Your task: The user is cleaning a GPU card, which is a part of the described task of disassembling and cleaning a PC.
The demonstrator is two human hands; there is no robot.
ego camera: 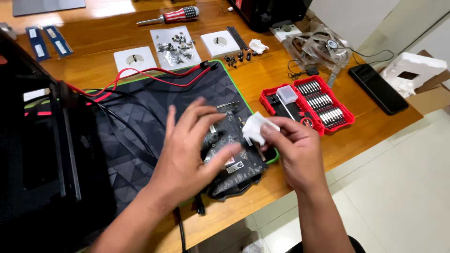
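A black circuit board (234,161) lies on the dark patterned mat (140,107) near the table's front edge. My left hand (192,145) hovers over the board with fingers spread, holding nothing; it is blurred. My right hand (293,147) pinches a small crumpled white tissue (255,127) just above the board's right end. Part of the board is hidden under my left hand.
A black computer case (42,154) stands at the left with red and black cables (140,75) trailing out. A red bit set (307,105) lies open at the right, beside a black phone (377,86). Screws, a screwdriver (171,16), white sockets and a clear fan (321,47) sit farther back.
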